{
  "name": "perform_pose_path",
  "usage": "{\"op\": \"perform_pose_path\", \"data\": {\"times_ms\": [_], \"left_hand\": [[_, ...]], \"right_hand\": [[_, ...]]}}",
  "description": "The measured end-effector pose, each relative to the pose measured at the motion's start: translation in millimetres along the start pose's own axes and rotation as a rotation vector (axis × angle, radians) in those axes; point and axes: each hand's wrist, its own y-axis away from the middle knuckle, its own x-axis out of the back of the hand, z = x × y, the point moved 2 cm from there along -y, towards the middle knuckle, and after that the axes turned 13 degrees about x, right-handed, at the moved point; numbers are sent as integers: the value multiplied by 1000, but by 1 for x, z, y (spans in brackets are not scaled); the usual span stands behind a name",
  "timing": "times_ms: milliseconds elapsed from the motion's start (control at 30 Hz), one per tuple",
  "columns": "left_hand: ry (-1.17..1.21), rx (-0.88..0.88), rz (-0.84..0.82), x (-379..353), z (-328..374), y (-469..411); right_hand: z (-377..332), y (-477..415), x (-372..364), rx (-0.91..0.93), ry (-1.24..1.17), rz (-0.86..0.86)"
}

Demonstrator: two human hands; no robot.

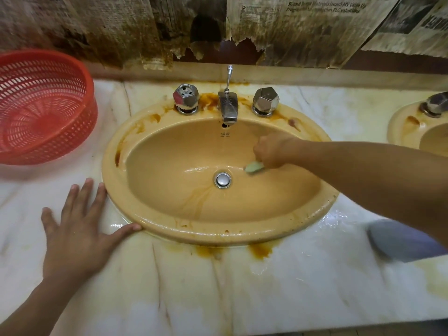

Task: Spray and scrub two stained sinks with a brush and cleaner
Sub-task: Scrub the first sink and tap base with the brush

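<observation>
Gripping a pale green brush in the right hand, fingers curled tight round the handle, bristle end down against the wet basin of the tan oval sink, just right of and slightly above the chrome drain plug. Left hand flat on the marble countertop, fingers straight and spread, holding nothing, thumb tip and forefinger touching the sink's outer rim at front left. Rust-brown stains along the left rim, around the base of the faucet and its two faceted chrome knobs, and on the counter just in front of the sink; thin brown streaks inside the basin, running toward the drain. Far right, cut by the frame edge, part of a second sink, stained too. On the counter at left, well apart from the brush, a red plastic basket. Under the right forearm, a blurred blue-grey object (too smeared to identify). Torn, stained newspaper on the wall behind.
</observation>
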Motion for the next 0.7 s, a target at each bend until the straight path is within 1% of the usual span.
{"op": "perform_pose_path", "data": {"times_ms": [67,133,200,267,333,367,400,433,500,533,567,600,633,700], "left_hand": [[9,-5,3,0,1,2],[20,-6,14,2,1,1],[13,-9,5,3,1,0],[5,-13,0,2,0,-1],[-2,-18,-1,2,0,0],[-2,-16,1,3,0,0],[-1,-15,1,3,-1,0],[-1,-17,1,3,0,0],[-5,-17,1,4,0,0],[-5,-19,2,3,0,-1],[-6,-19,3,3,0,0],[-5,-17,6,3,1,0],[-3,-15,6,4,1,1],[1,-14,9,4,2,2]], "right_hand": [[5,0,8,-33,104,108],[-14,-9,-5,-35,59,153],[-43,-16,-21,6,-85,114],[-46,-17,-24,57,-120,47],[-26,-5,-14,81,-85,-17],[-15,4,-5,67,-23,-41],[-6,12,8,34,68,-23],[4,19,19,-14,122,36],[13,18,40,-53,72,243],[14,16,49,-42,96,313],[12,15,57,-29,165,336],[11,17,61,-14,238,339],[10,22,60,-2,280,305],[10,41,45,6,332,153]]}}
